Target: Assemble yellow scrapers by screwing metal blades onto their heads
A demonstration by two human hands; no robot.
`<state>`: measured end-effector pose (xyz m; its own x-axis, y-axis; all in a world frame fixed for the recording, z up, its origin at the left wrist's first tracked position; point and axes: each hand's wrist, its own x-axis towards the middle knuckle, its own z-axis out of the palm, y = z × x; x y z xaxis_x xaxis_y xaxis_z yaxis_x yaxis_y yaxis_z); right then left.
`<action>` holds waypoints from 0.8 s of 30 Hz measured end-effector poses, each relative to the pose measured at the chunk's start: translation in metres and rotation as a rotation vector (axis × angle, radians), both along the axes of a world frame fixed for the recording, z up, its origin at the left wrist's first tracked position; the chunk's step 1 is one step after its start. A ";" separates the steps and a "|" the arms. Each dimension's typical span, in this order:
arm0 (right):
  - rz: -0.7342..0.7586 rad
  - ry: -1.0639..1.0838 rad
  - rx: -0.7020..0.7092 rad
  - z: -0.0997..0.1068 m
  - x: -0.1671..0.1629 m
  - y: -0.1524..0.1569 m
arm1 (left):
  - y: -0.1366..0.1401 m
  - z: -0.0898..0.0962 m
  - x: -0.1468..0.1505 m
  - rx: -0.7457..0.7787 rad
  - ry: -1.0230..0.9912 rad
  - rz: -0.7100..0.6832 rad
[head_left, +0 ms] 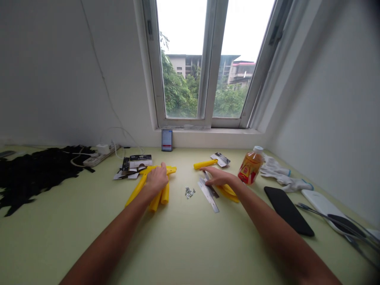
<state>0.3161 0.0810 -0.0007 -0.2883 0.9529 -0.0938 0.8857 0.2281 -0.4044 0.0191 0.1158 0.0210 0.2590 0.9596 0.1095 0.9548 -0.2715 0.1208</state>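
Note:
My left hand (157, 180) is closed over a group of yellow plastic handles (155, 202) at centre left; its fingertips are mostly hidden behind the hand. My right hand (219, 177) reaches in from the right, thumb and forefinger curled round the upper end of a flat metal blade. Other thin metal blades (208, 196) with small holes lie fanned out just below it. More yellow handles (227, 193) rest partly under my right wrist. Between the hands sits a small heap of screws and nuts (189, 192).
A single yellow handle (204, 164) lies near a package (220, 159). To the right are a drink bottle (251, 165), white gloves (286, 178) and a black phone (287, 210). Black strips (38, 170), a power strip (99, 155) and cardboard packaging (133, 166) occupy the left.

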 end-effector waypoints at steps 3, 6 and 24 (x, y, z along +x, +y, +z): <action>0.034 -0.030 -0.041 0.002 0.003 0.012 | 0.002 0.004 -0.003 0.015 -0.099 -0.017; 0.051 -0.050 -0.061 0.001 0.005 0.019 | 0.006 0.011 -0.006 0.024 -0.228 -0.062; 0.064 0.168 -0.080 0.004 0.013 0.010 | -0.005 0.027 -0.001 -0.227 -0.996 -0.233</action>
